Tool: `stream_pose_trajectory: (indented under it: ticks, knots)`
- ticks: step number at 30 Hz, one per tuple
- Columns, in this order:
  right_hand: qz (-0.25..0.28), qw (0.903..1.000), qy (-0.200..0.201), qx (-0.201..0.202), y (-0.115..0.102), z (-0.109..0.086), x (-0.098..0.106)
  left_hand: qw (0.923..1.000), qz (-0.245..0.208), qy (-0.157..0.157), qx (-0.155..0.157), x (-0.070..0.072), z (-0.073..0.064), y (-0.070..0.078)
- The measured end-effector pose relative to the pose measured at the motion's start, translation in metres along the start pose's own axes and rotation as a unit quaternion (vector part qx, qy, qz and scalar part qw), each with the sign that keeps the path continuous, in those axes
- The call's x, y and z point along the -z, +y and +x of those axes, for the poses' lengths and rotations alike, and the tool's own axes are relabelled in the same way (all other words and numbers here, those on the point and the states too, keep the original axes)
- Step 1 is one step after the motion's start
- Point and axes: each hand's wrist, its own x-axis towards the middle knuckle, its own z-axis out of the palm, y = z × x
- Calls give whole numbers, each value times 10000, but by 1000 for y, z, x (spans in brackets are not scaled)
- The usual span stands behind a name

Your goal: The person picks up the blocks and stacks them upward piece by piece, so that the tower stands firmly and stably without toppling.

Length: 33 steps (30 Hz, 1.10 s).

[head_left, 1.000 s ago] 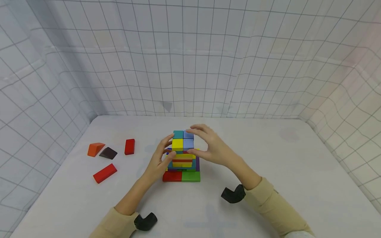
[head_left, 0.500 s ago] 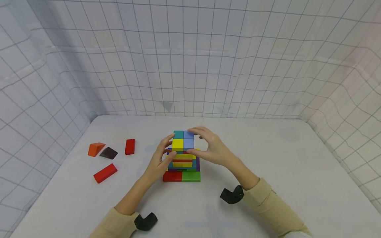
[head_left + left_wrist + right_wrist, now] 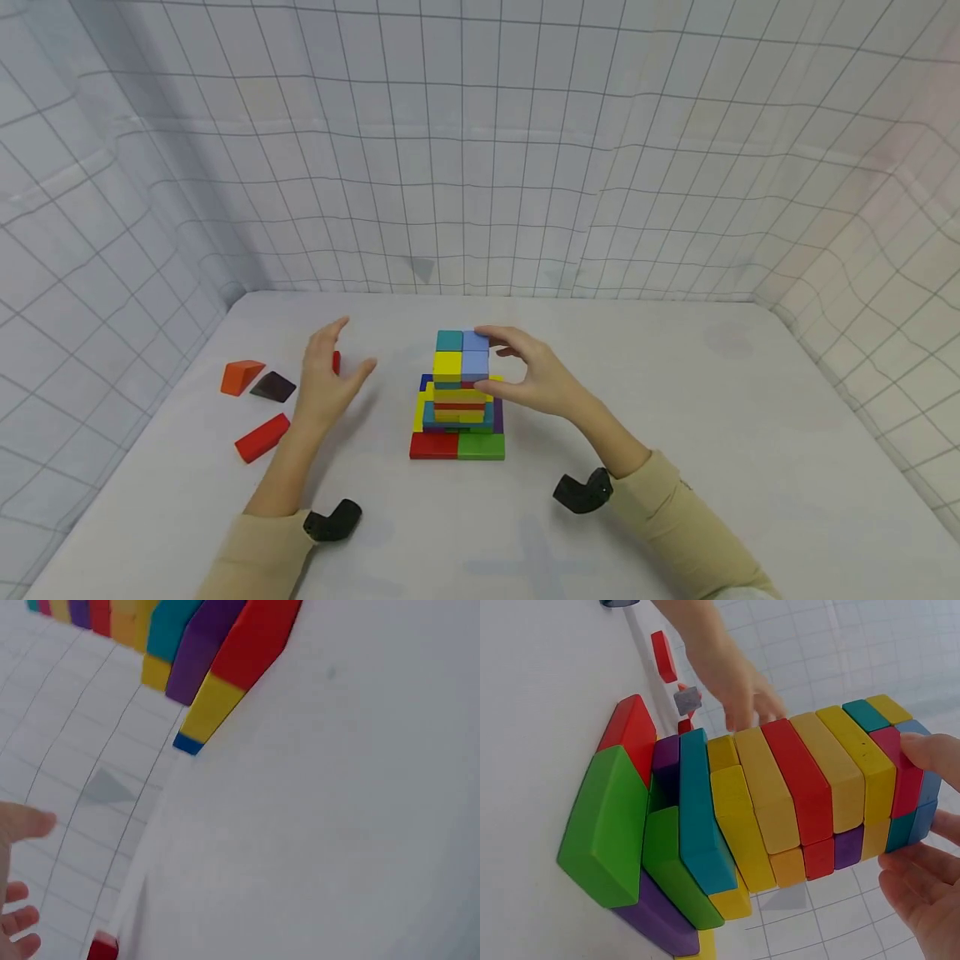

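A tall tower of coloured wooden blocks [image 3: 459, 412] stands mid-table, wide at its base and narrowing upward. Its top layer shows teal, yellow and light blue blocks. My right hand [image 3: 536, 375] pinches the light blue blocks [image 3: 475, 364] at the tower's top right, thumb at the near side and fingers at the far side; the right wrist view [image 3: 930, 780] shows these fingertips against them. To the left of the tower, my left hand [image 3: 324, 387] is held with fingers and thumb spread, nothing between them. It partly hides a small red block [image 3: 337, 362].
At the table's left lie an orange triangular block [image 3: 242, 377], a dark triangular block [image 3: 273, 387] and a long red block [image 3: 262, 438], which the left forearm passes close by. White gridded sheets [image 3: 480, 167] enclose the back and sides of the white table [image 3: 675, 400].
My left hand has let go of the tower's left side and moved left, over toward the small red block. The right hand stays at the tower's top; the tower stands as before.
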Motion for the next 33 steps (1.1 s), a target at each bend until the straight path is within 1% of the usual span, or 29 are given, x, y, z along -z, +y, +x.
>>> stream_pose_trajectory:
  ticks: [1, 2, 4, 5, 7, 10, 13, 15, 18, 20, 22, 23, 25, 27, 28, 29, 30, 32, 33]
  knots:
    - [20, 10000, -9, -8, -5, 0, 1, 9993, 318, 15, 206, 4, 0, -8]
    - [25, 10000, -20, -14, -9, 0, 3, 9975, 580, -34, 390, 8, -1, -15]
    - [1, 10000, -40, -2, -18, 0, 5, 9925, 959, -206, 730, 15, -3, -25]
    - [-6, 10000, -46, 7, -18, 0, 6, 9899, 1065, -321, 875, 18, -4, -28]
    - [-32, 10000, -51, 7, -20, 0, 7, 9852, 1241, -555, 1045, 21, -5, -32]
    - [-37, 10000, -54, -9, -22, 0, 9, 9812, 1356, -758, 1148, 23, -7, -34]
    - [2, 10000, -57, -12, -22, 0, 9, 9817, 1353, -792, 1085, 23, -8, -35]
    - [11, 10000, -55, 21, -21, 0, 9, 9842, 1253, -767, 984, 22, -8, -36]
    - [2, 10000, -56, 63, -20, 0, 9, 9885, 1081, -737, 753, 21, -8, -38]
    - [-6, 10000, -70, 59, -19, 0, 9, 9918, 918, -656, 607, 19, -8, -38]
    - [-6, 9999, -70, 130, -8, 0, 6, 9952, 648, -537, 491, 18, -8, -38]
    - [-10, 9999, -77, 119, -8, 0, 6, 9968, 487, -474, 424, 18, -7, -37]
    - [14, 9999, -81, 133, 3, 0, 3, 9989, 75, -382, 257, 17, -3, -32]
    - [25, 9998, -76, 176, 13, 1, 0, 9987, -353, -353, 88, 19, 2, -12]
    - [36, 9999, -85, 146, 14, 1, 0, 9975, -605, -364, -4, 21, 5, 0]
    - [44, 9999, -80, 137, 14, 1, 0, 9957, -829, -384, -123, 21, 9, 13]
    - [57, 9998, -72, 159, 20, 1, -1, 9932, -1064, -420, -227, 22, 12, 26]
    - [68, 9998, -62, 154, 20, 1, -1, 9866, -1474, -531, -452, 22, 21, 49]
    - [81, 9999, -54, 138, 20, 0, -1, 9826, -1658, -617, -571, 20, 25, 56]
